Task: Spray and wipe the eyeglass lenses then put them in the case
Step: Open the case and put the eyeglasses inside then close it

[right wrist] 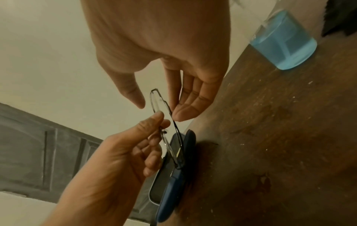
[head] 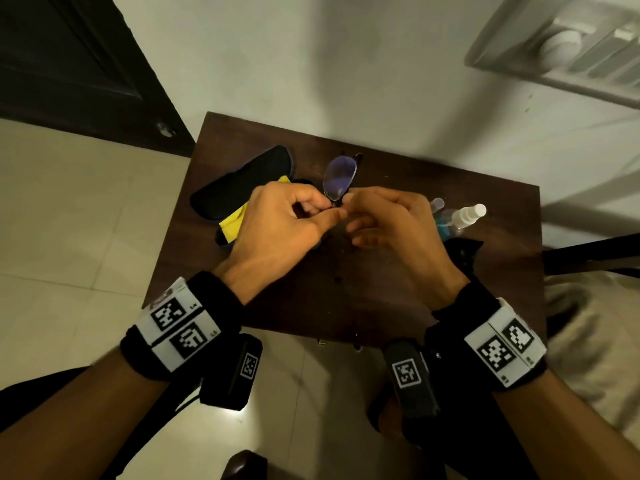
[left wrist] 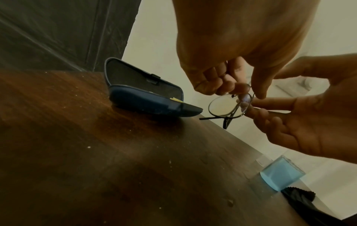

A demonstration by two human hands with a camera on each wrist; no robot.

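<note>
At the left of the desk (head: 363, 306) the case (left wrist: 135, 91) lay open, a yellow cloth (head: 235, 220) tucked in it. My left hand (head: 277, 223) pinched the eyeglasses (left wrist: 230, 105) by the bridge, holding them in the air just beside the case. My right hand (head: 394, 223) was open, fingers loose, one fingertip touching the folding temple. The thin wire frame felt light and, I judged, easily bent, so I kept to the metal and off the lenses, which would smear and scratch. Farther right stood the spray bottle (head: 464, 216) of blue fluid, with a black cloth (left wrist: 301, 200) beside it.
</note>
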